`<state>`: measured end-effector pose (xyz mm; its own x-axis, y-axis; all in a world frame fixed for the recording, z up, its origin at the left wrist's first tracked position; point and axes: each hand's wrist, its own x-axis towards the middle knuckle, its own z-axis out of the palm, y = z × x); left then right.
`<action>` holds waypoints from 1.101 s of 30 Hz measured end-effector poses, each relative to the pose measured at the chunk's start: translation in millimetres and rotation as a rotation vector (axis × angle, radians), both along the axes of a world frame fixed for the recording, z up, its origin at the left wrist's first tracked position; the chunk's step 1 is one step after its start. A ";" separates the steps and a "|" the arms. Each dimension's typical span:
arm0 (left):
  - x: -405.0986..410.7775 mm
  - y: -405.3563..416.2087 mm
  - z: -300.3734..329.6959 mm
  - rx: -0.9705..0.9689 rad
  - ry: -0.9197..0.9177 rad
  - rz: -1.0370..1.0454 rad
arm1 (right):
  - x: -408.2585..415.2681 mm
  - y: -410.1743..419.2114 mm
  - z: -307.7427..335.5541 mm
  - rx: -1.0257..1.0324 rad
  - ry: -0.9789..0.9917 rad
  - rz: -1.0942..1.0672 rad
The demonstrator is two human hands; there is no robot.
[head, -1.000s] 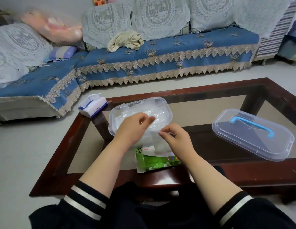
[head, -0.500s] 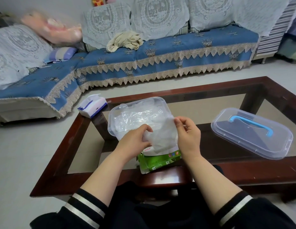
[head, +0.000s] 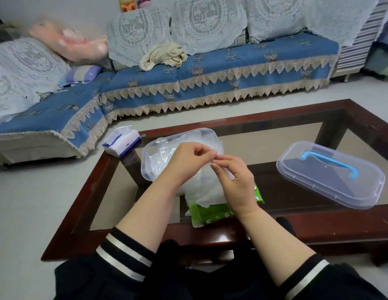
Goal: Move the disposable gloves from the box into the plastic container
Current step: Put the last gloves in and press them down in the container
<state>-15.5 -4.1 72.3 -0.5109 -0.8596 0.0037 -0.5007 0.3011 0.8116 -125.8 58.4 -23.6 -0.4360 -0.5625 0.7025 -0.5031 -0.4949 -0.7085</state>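
A: Report the position of both hands

B: The left hand (head: 186, 161) and right hand (head: 234, 180) meet above the centre of the table (head: 318, 232). Both pinch the top edge of one clear glove (head: 207, 189) between thumb and fingertips; the remaining fingers are curled. The glove hangs down from the pinch, and its lower end reaches the green box (head: 212, 213)

A: Locate the box

B: It lies at 6 o'clock from the hands, on the near rail of the table, partly covered by the hanging glove and the right wrist

A: Locate the container

B: The clear container (head: 149, 163) stands at 12 o'clock from the box, just beyond it, under the left hand. It is uncovered and holds crumpled clear gloves. Whether box and container touch cannot be determined

A: Other items on the table

B: The lid (head: 331, 176), clear with a blue handle, lies flat at 3 o'clock from the hands, well apart from the container. A tissue pack (head: 121, 140), white and blue, sits at the far left corner, at 10 o'clock from the container
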 end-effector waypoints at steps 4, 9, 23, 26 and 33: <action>3.0 -3.1 -1.4 0.070 0.140 -0.049 | -2.3 1.0 0.2 0.179 -0.119 0.081; 10.1 -4.1 1.1 0.023 0.114 -0.178 | -12.5 3.1 6.1 0.418 -0.318 0.299; 9.5 -7.2 9.7 -0.211 -0.179 -0.140 | -16.4 3.3 0.5 0.753 -0.189 0.359; 2.7 -2.4 13.4 -0.255 -0.167 -0.168 | -12.8 0.6 -3.8 0.897 -0.077 0.335; 7.8 -11.9 27.9 -0.446 0.026 -0.168 | -15.9 -2.0 -9.8 1.003 0.081 0.301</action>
